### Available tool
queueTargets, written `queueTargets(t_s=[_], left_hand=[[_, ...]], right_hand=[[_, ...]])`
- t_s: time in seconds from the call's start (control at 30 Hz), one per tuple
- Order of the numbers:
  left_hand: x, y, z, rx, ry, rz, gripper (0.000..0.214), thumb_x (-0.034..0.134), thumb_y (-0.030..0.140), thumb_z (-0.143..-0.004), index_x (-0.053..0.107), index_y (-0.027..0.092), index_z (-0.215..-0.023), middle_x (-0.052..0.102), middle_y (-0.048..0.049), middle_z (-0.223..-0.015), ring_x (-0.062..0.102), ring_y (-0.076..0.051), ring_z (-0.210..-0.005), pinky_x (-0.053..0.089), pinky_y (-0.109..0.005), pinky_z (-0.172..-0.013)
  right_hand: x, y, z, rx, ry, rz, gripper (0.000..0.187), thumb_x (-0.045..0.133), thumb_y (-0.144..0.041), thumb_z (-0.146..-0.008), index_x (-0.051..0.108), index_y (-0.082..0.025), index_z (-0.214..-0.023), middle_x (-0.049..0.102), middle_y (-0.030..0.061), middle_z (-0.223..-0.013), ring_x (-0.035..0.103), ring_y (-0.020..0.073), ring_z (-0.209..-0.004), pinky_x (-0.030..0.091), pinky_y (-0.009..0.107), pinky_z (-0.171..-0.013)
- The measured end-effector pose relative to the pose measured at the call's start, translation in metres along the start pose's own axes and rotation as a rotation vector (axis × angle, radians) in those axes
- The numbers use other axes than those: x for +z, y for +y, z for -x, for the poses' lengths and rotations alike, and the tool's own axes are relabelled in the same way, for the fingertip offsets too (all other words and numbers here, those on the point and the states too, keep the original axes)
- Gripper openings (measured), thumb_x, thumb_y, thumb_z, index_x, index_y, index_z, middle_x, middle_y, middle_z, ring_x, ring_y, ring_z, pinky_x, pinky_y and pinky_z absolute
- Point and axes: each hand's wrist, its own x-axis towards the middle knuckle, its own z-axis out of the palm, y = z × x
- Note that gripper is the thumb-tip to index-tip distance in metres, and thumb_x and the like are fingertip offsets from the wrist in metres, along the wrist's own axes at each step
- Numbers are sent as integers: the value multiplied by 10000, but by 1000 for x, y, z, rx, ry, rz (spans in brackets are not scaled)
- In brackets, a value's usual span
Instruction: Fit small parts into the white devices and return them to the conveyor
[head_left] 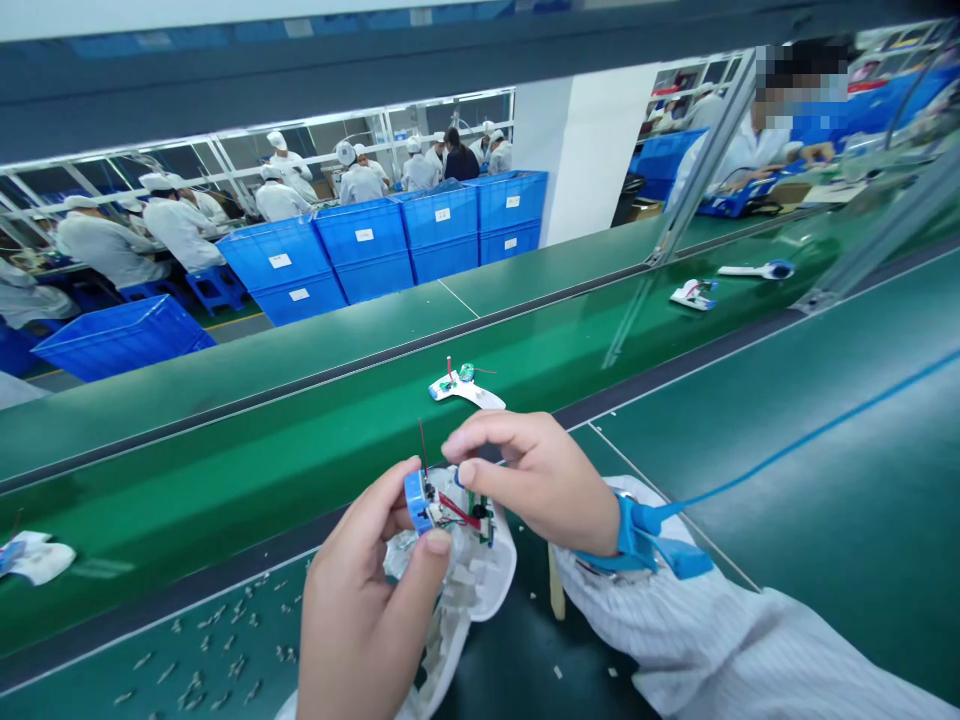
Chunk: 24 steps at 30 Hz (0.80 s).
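My left hand (364,600) grips a white plastic shell (480,580) from below, with the thumb pressed near a blue part (416,500) at its top. Inside the shell sit a small green circuit board (484,520) and red wires. My right hand (525,475) hovers over it with fingers pinched on the wiring beside the board. A blue wrist strap (637,535) with a blue cord is on my right wrist. Both hands are above the near edge of the green conveyor belt (225,470).
Another white part with a board and wires (465,387) lies on the belt just beyond my hands. More white parts (694,294) lie farther right, and one (34,557) at the left. Small loose bits (217,650) litter the dark mat. Blue crates (367,250) and white-coated workers (172,225) fill the background.
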Motion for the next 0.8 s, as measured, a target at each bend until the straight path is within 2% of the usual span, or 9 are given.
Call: queueTargets(t_s=[0.03, 0.1, 0.17, 0.23, 0.37, 0.47, 0.57, 0.67, 0.8], left_hand=[[0, 1, 0, 9, 3, 13, 450, 662, 508, -753, 668, 248, -1120, 700, -78, -1056, 658, -285, -903, 517, -333, -708], [-1, 1, -1, 43, 7, 1, 425, 668, 501, -749, 675, 256, -1096, 692, -75, -1063, 658, -281, -890, 514, -348, -738], [-2, 2, -1, 96, 13, -40, 376, 668, 476, -756, 680, 261, -1063, 682, -70, -1055, 658, -270, -865, 507, -363, -775], [-3, 3, -1, 166, -3, -72, 315, 662, 446, -769, 681, 273, -1032, 669, -54, -1041, 654, -256, -860, 502, -360, -789], [-3, 5, 2, 209, -35, -79, 245, 650, 428, -789, 682, 294, -991, 665, -28, -1013, 646, -233, -855, 498, -340, -785], [1, 5, 3, 116, 21, -7, 296, 659, 457, -782, 677, 282, -1020, 676, -37, -1041, 645, -240, -894, 494, -336, -796], [5, 6, 2, -6, 77, 81, 387, 667, 474, -774, 643, 268, -1100, 668, -43, -1111, 637, -245, -968, 500, -311, -792], [6, 6, 1, -100, 61, 133, 438, 663, 485, -775, 621, 247, -1140, 689, -39, -1077, 644, -229, -957, 512, -264, -735], [6, 5, 1, -127, 30, 163, 471, 683, 493, -757, 630, 257, -1162, 716, -17, -1010, 658, -202, -895, 518, -236, -696]], right_hand=[[-3, 0, -1, 6, -27, 53, 114, 605, -190, -744, 696, -161, -807, 673, 43, -825, 613, 152, -776, 478, 267, -691], [-7, -1, -3, 4, -165, 135, 148, 577, -207, -782, 703, -157, -841, 680, 51, -855, 619, 154, -789, 478, 267, -698], [-8, -3, -3, -25, -315, 172, 152, 566, -219, -804, 701, -149, -805, 673, 45, -819, 609, 140, -750, 468, 249, -672], [-6, -4, -3, -55, -364, 184, 144, 578, -222, -805, 690, -145, -760, 656, 32, -770, 594, 130, -733, 456, 235, -669], [0, -3, -1, -3, -306, 133, 168, 566, -212, -798, 636, -143, -662, 596, 2, -671, 547, 103, -639, 425, 214, -607], [2, -2, 0, 90, -261, 56, 199, 532, -229, -812, 593, -137, -646, 561, -1, -662, 498, 87, -576, 392, 211, -545], [2, -1, 2, 116, -149, -4, 182, 532, -248, -817, 605, -140, -690, 583, 16, -698, 504, 105, -618, 405, 229, -574], [3, -2, 5, 89, -63, -111, 136, 533, -210, -808, 612, -151, -715, 613, 29, -750, 549, 130, -722, 434, 245, -647], [2, -6, 8, 114, -80, -229, 87, 555, -172, -770, 620, -156, -714, 573, -3, -667, 508, 92, -594, 404, 221, -555]])
